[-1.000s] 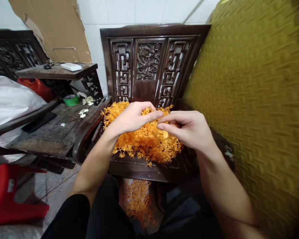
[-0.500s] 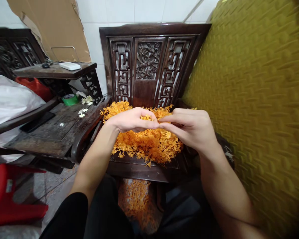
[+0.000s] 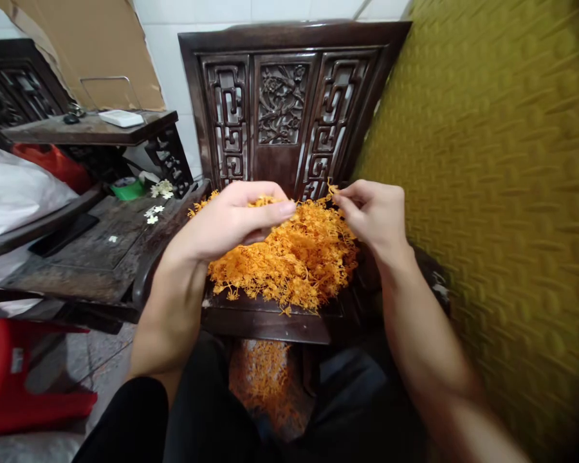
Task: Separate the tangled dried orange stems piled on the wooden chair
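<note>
A heap of small orange flower-like pieces with thin curling strands (image 3: pixel 294 263) covers the seat of a carved dark wooden chair (image 3: pixel 280 326). My right hand (image 3: pixel 374 212) pinches one orange flower piece (image 3: pixel 332 190) between thumb and fingertips, just above the heap's right edge. Over the left part of the heap, my left hand (image 3: pixel 241 215) is curled, its thumb stretched along the bent fingers. Orange pieces show in the gap between that thumb and index finger; the palm is hidden. The two hands are apart.
To the left, a dark wooden seat (image 3: pixel 96 251) bears white flower pieces (image 3: pixel 154 212), green tape (image 3: pixel 128 188) and a dark flat object. A red stool (image 3: pixel 19 379) stands lower left. Orange bits lie in a container (image 3: pixel 265 379) below. A yellow-green textured panel (image 3: pixel 492 193) rises at right.
My hands were fingertip to fingertip and have parted. The right has moved up and right with an orange flower piece; the left stays curled. The view has shifted slightly.
</note>
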Tool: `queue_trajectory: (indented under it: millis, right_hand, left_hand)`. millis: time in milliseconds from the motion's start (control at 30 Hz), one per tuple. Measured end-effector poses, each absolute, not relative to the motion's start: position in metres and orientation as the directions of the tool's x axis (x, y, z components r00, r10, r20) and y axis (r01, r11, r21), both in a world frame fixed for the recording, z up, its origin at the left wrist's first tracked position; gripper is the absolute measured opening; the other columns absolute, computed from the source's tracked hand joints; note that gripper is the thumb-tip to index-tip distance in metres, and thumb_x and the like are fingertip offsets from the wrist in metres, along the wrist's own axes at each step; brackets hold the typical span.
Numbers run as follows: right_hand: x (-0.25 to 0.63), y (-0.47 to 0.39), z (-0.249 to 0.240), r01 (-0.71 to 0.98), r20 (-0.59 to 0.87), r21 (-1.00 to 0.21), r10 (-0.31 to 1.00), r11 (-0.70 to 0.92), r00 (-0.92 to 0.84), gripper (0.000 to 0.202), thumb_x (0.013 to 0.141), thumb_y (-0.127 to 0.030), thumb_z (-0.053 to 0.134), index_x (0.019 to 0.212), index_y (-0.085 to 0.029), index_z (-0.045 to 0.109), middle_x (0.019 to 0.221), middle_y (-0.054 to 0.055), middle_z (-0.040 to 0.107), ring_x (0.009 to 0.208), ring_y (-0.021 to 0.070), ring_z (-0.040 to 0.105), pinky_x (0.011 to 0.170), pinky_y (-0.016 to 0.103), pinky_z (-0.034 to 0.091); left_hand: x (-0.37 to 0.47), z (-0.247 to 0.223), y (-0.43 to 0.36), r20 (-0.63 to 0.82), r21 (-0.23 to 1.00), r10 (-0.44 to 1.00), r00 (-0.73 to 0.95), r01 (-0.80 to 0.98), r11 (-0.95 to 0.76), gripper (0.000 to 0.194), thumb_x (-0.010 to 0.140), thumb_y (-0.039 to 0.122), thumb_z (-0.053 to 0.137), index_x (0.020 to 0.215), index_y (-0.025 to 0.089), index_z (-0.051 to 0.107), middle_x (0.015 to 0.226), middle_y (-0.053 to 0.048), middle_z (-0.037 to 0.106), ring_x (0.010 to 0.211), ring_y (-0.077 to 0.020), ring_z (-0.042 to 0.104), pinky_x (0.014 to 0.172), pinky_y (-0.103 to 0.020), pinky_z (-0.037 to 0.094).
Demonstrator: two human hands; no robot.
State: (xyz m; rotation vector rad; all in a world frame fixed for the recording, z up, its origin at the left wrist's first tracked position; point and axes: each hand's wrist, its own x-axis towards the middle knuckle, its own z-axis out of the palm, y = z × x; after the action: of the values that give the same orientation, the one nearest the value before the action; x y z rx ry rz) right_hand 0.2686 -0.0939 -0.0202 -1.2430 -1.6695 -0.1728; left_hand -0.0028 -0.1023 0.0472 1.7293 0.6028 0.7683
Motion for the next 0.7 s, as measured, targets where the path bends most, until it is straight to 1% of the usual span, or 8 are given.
queue_trajectory:
  millis: [100,167,233,300,400,500,600,700]
  right_hand:
    - [0.277,-0.084,-0.026,0.425,0.645,-0.734,0.740,0.529,0.192,0.019,0.084,-0.039,0.079,0.079,-0.023,0.071,0.069,-0.001,0.066,0.056,0.0123,0.052,0.053,0.027,0.038]
    - [0.271,-0.087,-0.025,0.214,0.606,-0.793,0.777,0.571,0.173,0.025,0.082,-0.045,0.083,0.082,-0.024,0.069,0.071,-0.001,0.067,0.057,0.0115,0.054,0.053,0.026,0.041]
    - [0.261,-0.093,-0.021,0.111,0.590,-0.807,0.794,0.579,0.145,0.031,0.079,-0.050,0.086,0.081,-0.025,0.068,0.072,-0.001,0.067,0.058,0.0116,0.055,0.054,0.027,0.044]
    - [0.251,-0.098,-0.018,0.066,0.582,-0.813,0.801,0.579,0.143,0.034,0.077,-0.053,0.088,0.080,-0.025,0.069,0.074,-0.001,0.068,0.060,0.0120,0.058,0.055,0.027,0.046]
    - [0.241,-0.102,-0.017,0.013,0.594,-0.801,0.791,0.599,0.148,0.032,0.075,-0.050,0.091,0.082,-0.025,0.071,0.080,-0.001,0.071,0.064,0.0119,0.062,0.055,0.026,0.047]
    - [0.237,-0.103,-0.020,0.016,0.599,-0.798,0.790,0.602,0.131,0.029,0.075,-0.046,0.092,0.088,-0.027,0.075,0.086,0.000,0.073,0.065,0.0121,0.063,0.053,0.025,0.047]
    - [0.233,-0.104,-0.022,0.105,0.617,-0.787,0.780,0.608,0.107,0.024,0.080,-0.042,0.088,0.096,-0.028,0.079,0.086,0.000,0.074,0.067,0.0135,0.064,0.054,0.027,0.050]
    - [0.229,-0.105,-0.021,0.196,0.700,-0.711,0.706,0.675,0.108,0.011,0.085,-0.031,0.083,0.096,-0.027,0.082,0.088,0.001,0.075,0.078,0.0153,0.069,0.066,0.029,0.055]
  left_hand:
    - [-0.001,0.043,-0.097,0.286,0.941,0.763,0.579,-0.019,-0.338,0.031,0.090,0.045,0.075,0.082,0.018,0.066,0.068,-0.002,0.063,0.047,-0.0054,0.041,0.044,-0.024,0.023]
    - [0.009,0.034,-0.088,0.304,0.937,0.793,0.528,-0.015,-0.350,0.025,0.091,0.039,0.074,0.082,0.017,0.067,0.067,-0.002,0.065,0.045,-0.0048,0.040,0.043,-0.024,0.023]
    - [0.022,0.025,-0.079,0.314,0.942,0.830,0.461,-0.041,-0.334,0.015,0.091,0.031,0.071,0.084,0.018,0.068,0.068,-0.001,0.065,0.043,-0.0041,0.038,0.042,-0.024,0.022]
    - [0.031,0.017,-0.073,0.301,0.952,0.856,0.420,-0.071,-0.299,0.008,0.090,0.022,0.068,0.095,0.019,0.072,0.068,0.001,0.063,0.043,-0.0041,0.037,0.042,-0.024,0.021]
    - [0.036,0.013,-0.072,0.234,0.972,0.870,0.434,-0.093,-0.215,0.020,0.090,0.017,0.065,0.107,0.020,0.076,0.054,0.006,0.045,0.041,-0.0046,0.029,0.043,-0.024,0.017]
    - [0.038,0.012,-0.074,0.175,0.984,0.853,0.492,-0.111,-0.138,0.017,0.092,0.033,0.071,0.100,0.019,0.076,0.051,0.008,0.036,0.043,-0.0047,0.024,0.045,-0.025,0.016]
    - [0.041,0.008,-0.075,0.300,0.951,0.814,0.497,-0.095,-0.293,0.029,0.088,0.047,0.077,0.096,0.019,0.076,0.063,0.003,0.056,0.051,-0.0070,0.042,0.051,-0.026,0.033]
    - [0.045,0.004,-0.077,0.498,0.829,0.764,0.409,0.034,-0.558,0.021,0.088,0.037,0.078,0.088,0.017,0.075,0.087,-0.003,0.074,0.078,-0.0127,0.063,0.077,-0.030,0.048]
